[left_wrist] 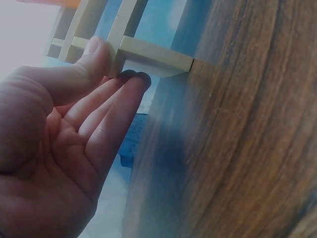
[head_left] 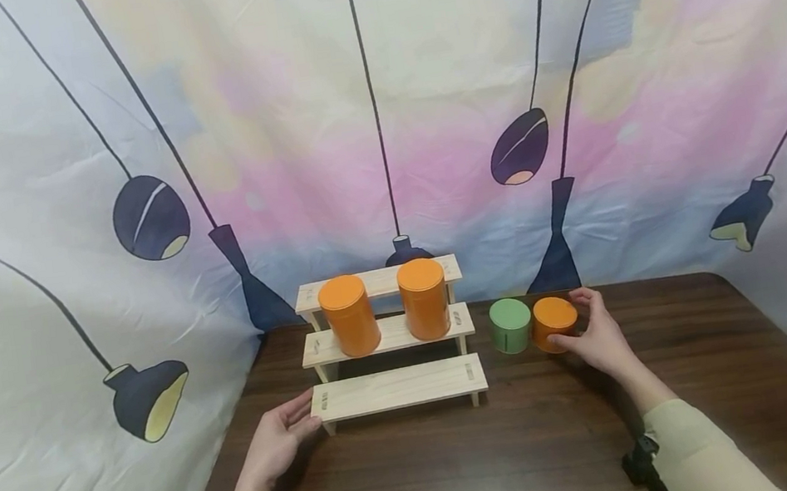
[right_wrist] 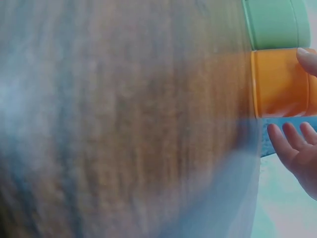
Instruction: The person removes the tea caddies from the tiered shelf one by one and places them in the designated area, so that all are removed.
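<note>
A three-step wooden display stand (head_left: 399,389) stands on the table, left of centre. My left hand (head_left: 278,442) pinches the left end of its lowest step, thumb on one face and fingertips on the other in the left wrist view. Two tall orange tins (head_left: 351,318) are upright on the middle step. To the right of the stand, a short green tin (head_left: 509,317) is side by side with a short orange tin (head_left: 554,315). My right hand (head_left: 600,338) is around the short orange tin, its thumb at the tin's side; its other fingers (right_wrist: 292,136) are apart from the tin.
The dark wooden table (head_left: 470,469) ends at a back edge just behind the tins. A fabric backdrop (head_left: 447,87) printed with hanging lamps rises behind and along the sides.
</note>
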Motion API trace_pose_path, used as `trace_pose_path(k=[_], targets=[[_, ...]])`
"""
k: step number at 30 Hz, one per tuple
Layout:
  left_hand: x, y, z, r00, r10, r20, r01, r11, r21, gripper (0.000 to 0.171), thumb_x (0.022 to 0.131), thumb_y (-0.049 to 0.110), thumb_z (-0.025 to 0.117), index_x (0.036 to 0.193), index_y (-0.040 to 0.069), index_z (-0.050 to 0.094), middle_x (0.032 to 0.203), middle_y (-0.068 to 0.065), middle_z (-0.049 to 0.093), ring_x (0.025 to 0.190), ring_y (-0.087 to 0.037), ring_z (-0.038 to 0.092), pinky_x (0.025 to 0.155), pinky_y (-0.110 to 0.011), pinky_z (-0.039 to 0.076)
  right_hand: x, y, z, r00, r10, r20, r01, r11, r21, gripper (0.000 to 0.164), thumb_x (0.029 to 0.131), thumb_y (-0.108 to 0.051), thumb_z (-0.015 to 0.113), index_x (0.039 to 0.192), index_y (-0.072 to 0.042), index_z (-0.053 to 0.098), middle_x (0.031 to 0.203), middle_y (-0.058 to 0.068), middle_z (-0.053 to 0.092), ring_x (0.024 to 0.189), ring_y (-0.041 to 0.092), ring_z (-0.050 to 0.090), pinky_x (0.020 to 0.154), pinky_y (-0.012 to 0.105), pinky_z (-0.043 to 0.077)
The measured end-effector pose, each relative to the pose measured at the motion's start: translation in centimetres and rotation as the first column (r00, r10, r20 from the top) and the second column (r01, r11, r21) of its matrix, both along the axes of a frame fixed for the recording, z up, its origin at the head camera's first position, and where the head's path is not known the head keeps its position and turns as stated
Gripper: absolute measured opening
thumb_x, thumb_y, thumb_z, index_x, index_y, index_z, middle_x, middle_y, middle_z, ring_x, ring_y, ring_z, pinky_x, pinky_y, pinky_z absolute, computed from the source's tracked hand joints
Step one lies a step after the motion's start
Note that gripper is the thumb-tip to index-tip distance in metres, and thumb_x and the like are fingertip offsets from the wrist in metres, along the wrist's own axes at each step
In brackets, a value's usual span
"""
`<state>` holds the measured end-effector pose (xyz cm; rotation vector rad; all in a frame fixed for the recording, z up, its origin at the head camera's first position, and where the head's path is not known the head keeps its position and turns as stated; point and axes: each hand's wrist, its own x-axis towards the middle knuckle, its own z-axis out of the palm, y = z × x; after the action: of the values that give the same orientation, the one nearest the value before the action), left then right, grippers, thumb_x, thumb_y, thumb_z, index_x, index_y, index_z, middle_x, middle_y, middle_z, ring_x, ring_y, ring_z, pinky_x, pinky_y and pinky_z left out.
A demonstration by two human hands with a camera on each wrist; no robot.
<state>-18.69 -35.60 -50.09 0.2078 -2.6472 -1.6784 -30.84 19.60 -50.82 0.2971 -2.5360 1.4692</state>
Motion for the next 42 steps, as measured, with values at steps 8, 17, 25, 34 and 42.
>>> trace_pose_path(k=[8, 17, 25, 34, 42], targets=[[0.0, -0.1, -0.1, 1.0, -0.005, 0.004, 0.005, 1.0, 0.003, 0.054, 0.104, 0.006, 0.07, 0.154, -0.004, 0.053, 0.15, -0.022, 0.06, 0.136, -0.033, 0.062, 0.104, -0.037, 0.057, 0.7, 0.2, 1.0, 0.999, 0.006, 0.036, -0.004, 0.997, -0.075, 0.102, 0.091, -0.007, 0.087, 0.161, -0.002, 0.013, 0.162, 0.039, 0.028, 0.145, 0.057, 0.038, 0.112, 0.073, 0.04], [-0.2, -0.2, 0.4, 1.0, -0.022, -0.002, 0.022, 1.0, -0.012, 0.056, 0.104, 0.008, 0.07, 0.155, -0.002, 0.052, 0.15, -0.021, 0.06, 0.135, -0.032, 0.062, 0.108, -0.043, 0.054, 1.2, 0.0, 1.8, 1.0, -0.015, 0.004, 0.016, 0.994, -0.107, 0.106, 0.09, -0.008, 0.088, 0.162, -0.003, 0.011, 0.164, 0.036, 0.028, 0.146, 0.055, 0.037, 0.111, 0.074, 0.04], [-0.1, -0.2, 0.4, 1.0, -0.015, 0.007, 0.015, 0.999, -0.033, 0.055, 0.105, 0.009, 0.07, 0.156, -0.002, 0.052, 0.15, -0.021, 0.06, 0.135, -0.033, 0.062, 0.111, -0.047, 0.052, 1.3, 0.0, 2.2, 0.999, -0.026, -0.029, 0.022, 0.993, -0.113, 0.108, 0.09, -0.008, 0.088, 0.165, -0.005, 0.011, 0.167, 0.035, 0.024, 0.149, 0.056, 0.032, 0.112, 0.076, 0.037], [-0.1, -0.3, 0.4, 1.0, -0.017, 0.013, 0.017, 1.0, -0.023, 0.055, 0.105, 0.009, 0.069, 0.156, -0.001, 0.052, 0.15, -0.02, 0.06, 0.135, -0.033, 0.062, 0.109, -0.044, 0.054, 1.7, -0.3, 2.8, 0.998, -0.033, -0.054, 0.027, 0.994, -0.11, 0.111, 0.089, -0.008, 0.089, 0.167, -0.007, 0.01, 0.169, 0.034, 0.022, 0.151, 0.055, 0.029, 0.112, 0.077, 0.036], [-0.1, -0.4, 0.3, 1.0, -0.02, 0.012, 0.021, 0.999, -0.027, 0.056, 0.105, 0.01, 0.07, 0.156, -0.001, 0.052, 0.15, -0.02, 0.06, 0.136, -0.032, 0.062, 0.11, -0.045, 0.052, 1.7, -0.6, 2.9, 0.991, -0.056, -0.122, 0.043, 0.993, -0.111, 0.112, 0.086, -0.003, 0.089, 0.168, -0.008, 0.013, 0.17, 0.032, 0.021, 0.15, 0.057, 0.027, 0.111, 0.078, 0.036]])
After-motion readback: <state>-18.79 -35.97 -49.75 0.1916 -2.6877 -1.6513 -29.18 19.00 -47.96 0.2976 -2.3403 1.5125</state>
